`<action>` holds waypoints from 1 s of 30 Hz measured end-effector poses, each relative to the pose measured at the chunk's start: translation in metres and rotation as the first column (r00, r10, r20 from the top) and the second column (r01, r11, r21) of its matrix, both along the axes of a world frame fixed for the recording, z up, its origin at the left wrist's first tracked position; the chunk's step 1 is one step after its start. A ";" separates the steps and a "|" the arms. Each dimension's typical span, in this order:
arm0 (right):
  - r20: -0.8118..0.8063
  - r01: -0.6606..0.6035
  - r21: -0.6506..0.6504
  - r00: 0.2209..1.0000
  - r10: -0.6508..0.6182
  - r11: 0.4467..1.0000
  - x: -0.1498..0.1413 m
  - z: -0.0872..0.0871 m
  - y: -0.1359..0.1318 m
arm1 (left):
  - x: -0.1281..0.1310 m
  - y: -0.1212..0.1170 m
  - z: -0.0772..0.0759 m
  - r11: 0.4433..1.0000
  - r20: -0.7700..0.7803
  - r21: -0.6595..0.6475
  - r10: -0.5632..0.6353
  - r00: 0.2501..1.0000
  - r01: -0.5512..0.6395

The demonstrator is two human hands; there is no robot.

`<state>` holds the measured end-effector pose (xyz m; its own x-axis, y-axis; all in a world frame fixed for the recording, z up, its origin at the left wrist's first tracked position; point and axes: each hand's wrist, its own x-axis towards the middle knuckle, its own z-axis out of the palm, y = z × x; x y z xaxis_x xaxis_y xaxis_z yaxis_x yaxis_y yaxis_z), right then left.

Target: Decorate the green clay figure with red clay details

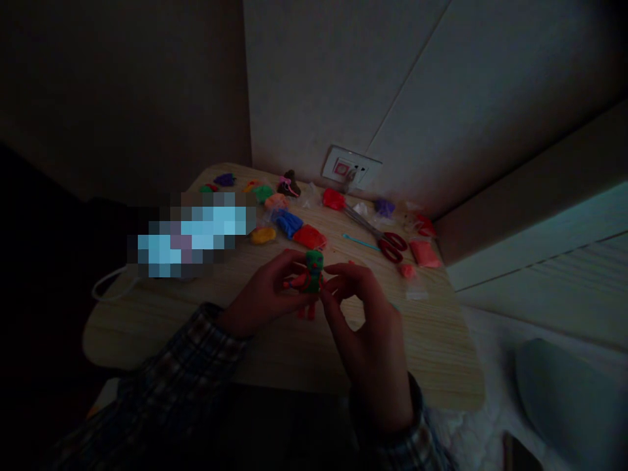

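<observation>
A small clay figure (pixel 314 263) with a green head and body and orange-red arms and legs is held upright just above the table. My left hand (pixel 269 288) grips it from its left side, thumb and fingers closed about the body. At its other side, my right hand (pixel 366 311) is closed in a pinch, fingertips touching the figure's edge. Whether those fingertips also hold a small piece is too dark to tell. Beyond the hands lie a red clay packet (pixel 309 237), a blue clay packet (pixel 288 223) and a yellow clay lump (pixel 263 235).
Red-handled scissors (pixel 391 247) and a thin blue tool (pixel 360 242) lie right of centre on the wooden table (pixel 422 353). Pink clay packets (pixel 424 253) sit at the right edge. A lit, pixelated device (pixel 196 232) with a white cable stands left. A wall socket (pixel 350 168) is behind.
</observation>
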<state>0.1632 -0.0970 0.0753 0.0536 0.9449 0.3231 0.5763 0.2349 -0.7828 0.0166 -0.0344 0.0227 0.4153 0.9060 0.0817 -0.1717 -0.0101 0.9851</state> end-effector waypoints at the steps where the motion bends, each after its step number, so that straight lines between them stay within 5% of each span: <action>1: 0.001 -0.002 -0.002 1.000 0.002 1.000 0.000 0.000 0.000 | 0.000 0.000 0.000 1.000 0.003 -0.004 -0.005 1.000 0.005; 30: -0.016 -0.006 0.031 1.000 0.006 0.999 -0.010 -0.014 -0.010 | -0.002 0.004 0.005 0.995 0.163 -0.095 -0.022 0.986 0.038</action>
